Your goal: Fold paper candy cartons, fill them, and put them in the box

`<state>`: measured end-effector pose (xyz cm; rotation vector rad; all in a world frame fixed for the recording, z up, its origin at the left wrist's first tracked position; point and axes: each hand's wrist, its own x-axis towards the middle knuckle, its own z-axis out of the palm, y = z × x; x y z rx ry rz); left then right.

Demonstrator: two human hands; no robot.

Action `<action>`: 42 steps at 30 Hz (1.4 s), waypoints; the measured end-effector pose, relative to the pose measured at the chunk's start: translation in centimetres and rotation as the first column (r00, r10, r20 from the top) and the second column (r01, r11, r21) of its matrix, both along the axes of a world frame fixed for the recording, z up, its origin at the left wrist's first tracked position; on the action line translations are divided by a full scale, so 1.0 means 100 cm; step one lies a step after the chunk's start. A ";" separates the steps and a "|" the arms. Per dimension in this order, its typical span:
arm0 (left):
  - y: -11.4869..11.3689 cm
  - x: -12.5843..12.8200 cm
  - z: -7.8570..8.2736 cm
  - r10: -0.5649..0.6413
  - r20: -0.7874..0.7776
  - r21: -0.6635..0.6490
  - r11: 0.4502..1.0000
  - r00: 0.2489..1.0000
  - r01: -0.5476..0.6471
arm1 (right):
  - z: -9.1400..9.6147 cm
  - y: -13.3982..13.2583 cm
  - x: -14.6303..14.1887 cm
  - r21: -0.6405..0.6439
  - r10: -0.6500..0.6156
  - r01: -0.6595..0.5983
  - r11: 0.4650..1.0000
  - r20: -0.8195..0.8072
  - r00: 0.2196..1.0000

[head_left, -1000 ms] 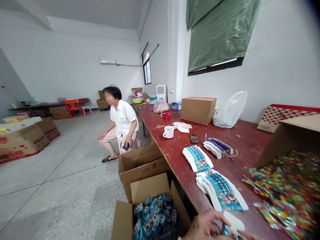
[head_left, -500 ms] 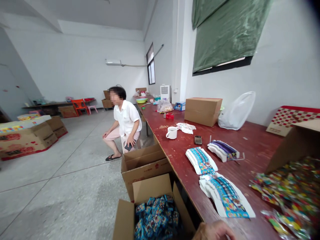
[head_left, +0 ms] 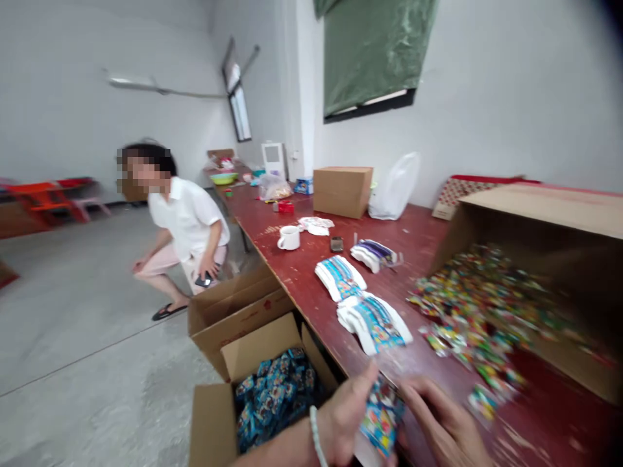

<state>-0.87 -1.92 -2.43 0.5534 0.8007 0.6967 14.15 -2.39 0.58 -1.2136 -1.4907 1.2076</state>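
Note:
Both my hands meet at the bottom edge over the red table [head_left: 292,272]. My left hand [head_left: 348,415], with a pale bead bracelet on the wrist, and my right hand [head_left: 440,421] are closed on a small blue printed packet [head_left: 382,418] held between them. Two fanned stacks of the same flat packets [head_left: 372,321] [head_left: 339,277] lie on the table just beyond. To the right, a tipped cardboard box [head_left: 545,214] spills several small colourful wrapped sweets [head_left: 474,305]. An open carton full of blue packets [head_left: 275,392] stands on the floor below my left hand.
A person in a white shirt [head_left: 187,224] squats on the concrete floor at the left, phone in hand. Further along the table are a white mug [head_left: 289,238], a third packet stack [head_left: 372,254], a closed cardboard box [head_left: 342,190] and a white plastic bag [head_left: 395,187]. Another open carton [head_left: 233,311] stands beside the table.
The view has swung right and down, with motion blur. My hands, barely in view before, now show fully, holding the blue packet. The squatting person has stayed in place.

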 end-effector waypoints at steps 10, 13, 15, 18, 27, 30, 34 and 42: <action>-0.001 -0.006 0.034 -0.020 -0.154 0.278 0.959 0.988 0.063 | 0.034 0.005 -0.014 -0.199 -0.135 0.082 0.977 -0.273 0.952; 0.000 -0.011 0.033 -0.042 -0.195 0.315 0.944 0.980 0.103 | 0.036 0.005 -0.017 -0.223 -0.145 0.069 0.972 -0.345 0.928; 0.001 -0.013 0.031 -0.051 -0.216 0.323 0.939 0.975 0.121 | 0.032 0.005 -0.018 -0.226 -0.127 0.044 0.973 -0.367 0.922; 0.002 -0.016 0.029 -0.044 -0.230 0.348 0.929 0.972 0.125 | 0.022 0.005 -0.018 -0.177 -0.099 0.040 0.983 -0.338 0.936; -0.005 -0.012 0.026 0.029 -0.186 0.311 0.950 0.982 0.031 | 0.001 -0.013 -0.017 0.188 -0.070 0.058 0.980 0.054 0.996; -0.008 -0.011 0.021 -0.004 -0.129 0.269 0.962 0.992 0.039 | -0.004 -0.011 -0.016 0.174 -0.054 0.035 0.984 0.108 0.993; -0.013 -0.016 0.012 -0.185 -0.030 0.189 0.964 0.982 0.188 | -0.012 0.011 0.016 0.072 0.013 -0.025 0.997 0.168 0.986; -0.012 -0.066 -0.008 -0.150 -0.248 0.164 0.967 0.957 0.194 | -0.047 0.050 0.111 0.248 -0.442 0.377 0.892 0.648 0.620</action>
